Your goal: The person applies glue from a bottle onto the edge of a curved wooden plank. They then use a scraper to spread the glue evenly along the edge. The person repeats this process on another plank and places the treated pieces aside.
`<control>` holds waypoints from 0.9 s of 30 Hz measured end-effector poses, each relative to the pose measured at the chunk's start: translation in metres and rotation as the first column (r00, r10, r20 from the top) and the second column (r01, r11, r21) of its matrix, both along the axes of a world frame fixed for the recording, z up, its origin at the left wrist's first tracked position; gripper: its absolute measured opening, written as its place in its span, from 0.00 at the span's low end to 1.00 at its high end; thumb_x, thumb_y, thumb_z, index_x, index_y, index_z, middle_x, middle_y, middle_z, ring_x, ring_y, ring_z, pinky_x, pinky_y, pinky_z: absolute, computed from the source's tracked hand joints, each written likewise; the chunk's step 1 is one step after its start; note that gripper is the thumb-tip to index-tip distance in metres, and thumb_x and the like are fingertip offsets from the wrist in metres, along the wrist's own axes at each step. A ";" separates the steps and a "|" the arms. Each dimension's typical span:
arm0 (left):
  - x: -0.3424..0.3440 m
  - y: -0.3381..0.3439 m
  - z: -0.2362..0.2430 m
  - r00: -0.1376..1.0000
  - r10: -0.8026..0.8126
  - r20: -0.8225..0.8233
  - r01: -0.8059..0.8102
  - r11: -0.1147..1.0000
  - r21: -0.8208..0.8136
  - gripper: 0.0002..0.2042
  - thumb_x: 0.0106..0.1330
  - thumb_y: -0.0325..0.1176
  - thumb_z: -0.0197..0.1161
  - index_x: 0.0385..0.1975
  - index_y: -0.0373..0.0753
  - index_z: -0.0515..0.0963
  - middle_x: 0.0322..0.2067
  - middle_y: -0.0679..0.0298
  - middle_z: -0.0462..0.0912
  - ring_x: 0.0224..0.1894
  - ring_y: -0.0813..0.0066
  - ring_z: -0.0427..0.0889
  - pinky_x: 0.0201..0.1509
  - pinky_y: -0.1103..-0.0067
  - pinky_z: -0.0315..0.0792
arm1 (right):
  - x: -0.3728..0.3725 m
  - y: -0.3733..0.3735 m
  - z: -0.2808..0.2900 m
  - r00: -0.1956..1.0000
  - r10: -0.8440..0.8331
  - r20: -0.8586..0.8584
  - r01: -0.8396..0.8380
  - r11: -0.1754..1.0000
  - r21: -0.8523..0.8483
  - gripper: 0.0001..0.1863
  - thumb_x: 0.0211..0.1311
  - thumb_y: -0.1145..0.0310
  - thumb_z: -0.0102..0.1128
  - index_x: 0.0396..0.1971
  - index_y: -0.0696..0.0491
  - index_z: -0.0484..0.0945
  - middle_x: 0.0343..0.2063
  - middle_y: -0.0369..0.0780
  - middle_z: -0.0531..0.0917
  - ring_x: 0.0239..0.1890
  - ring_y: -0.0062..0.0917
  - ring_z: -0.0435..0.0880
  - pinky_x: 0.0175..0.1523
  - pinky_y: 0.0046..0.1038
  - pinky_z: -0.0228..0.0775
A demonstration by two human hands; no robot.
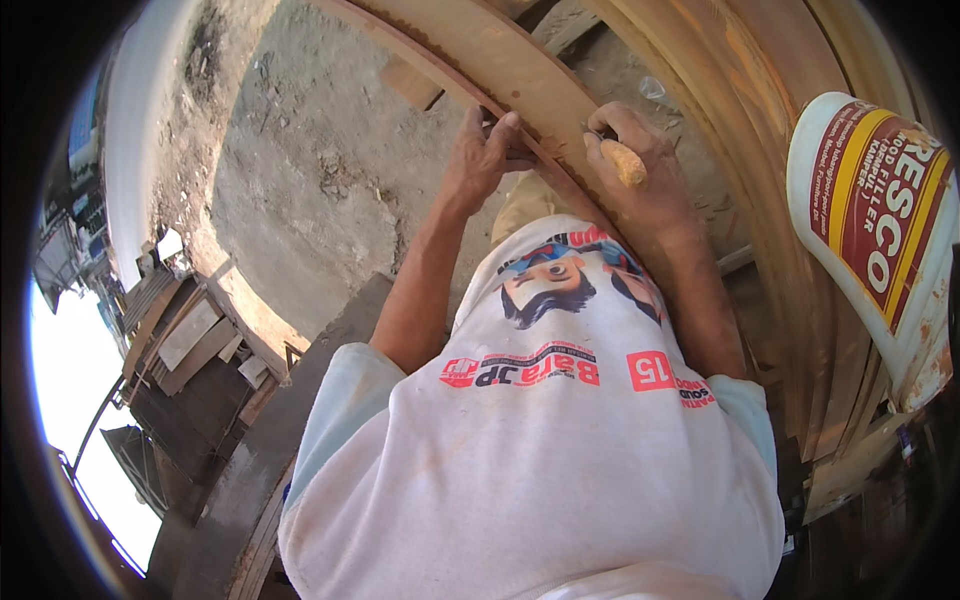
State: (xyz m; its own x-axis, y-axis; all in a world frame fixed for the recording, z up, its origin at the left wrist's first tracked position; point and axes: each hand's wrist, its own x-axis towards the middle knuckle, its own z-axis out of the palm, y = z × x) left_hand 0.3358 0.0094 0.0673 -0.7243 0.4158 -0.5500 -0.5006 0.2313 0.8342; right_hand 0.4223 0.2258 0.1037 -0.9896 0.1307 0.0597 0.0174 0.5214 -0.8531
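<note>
A long wooden board (540,90) with a narrow reddish edge strip (433,63) runs from the top down to my body. My left hand (483,160) grips that edge, fingers curled over it, thumb up. My right hand (633,180) holds a tool by its light, rough handle (622,162) just right of my left hand, against the board. The tool's working end is mostly hidden by my fingers. My torso in a printed white shirt covers the board's lower end.
More long wooden boards (740,120) stack along the right, with a white plastic tub (850,230) with red-and-yellow label beside them. Rough concrete ground (310,170) lies at left, with scrap wood and sheets (190,340) farther left. A small wood block (405,85) lies under the board.
</note>
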 end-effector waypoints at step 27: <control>0.003 -0.002 -0.003 0.999 0.034 -0.022 -0.032 0.997 0.071 0.28 0.79 0.44 0.57 0.65 0.25 0.61 0.47 0.40 0.82 0.43 0.49 0.91 0.47 0.66 0.89 | -0.006 0.008 -0.007 0.963 -0.010 0.271 0.076 0.969 -0.234 0.12 0.71 0.61 0.67 0.39 0.56 0.82 0.26 0.37 0.84 0.30 0.23 0.84 0.38 0.29 0.75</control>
State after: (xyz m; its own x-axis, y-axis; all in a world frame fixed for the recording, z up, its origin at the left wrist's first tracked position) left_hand 0.3385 0.0078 0.0645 -0.7503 0.4289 -0.5030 -0.4875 0.1549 0.8593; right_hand 0.4160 0.2342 0.0971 -0.9581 0.1514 -0.2431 0.2785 0.2951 -0.9140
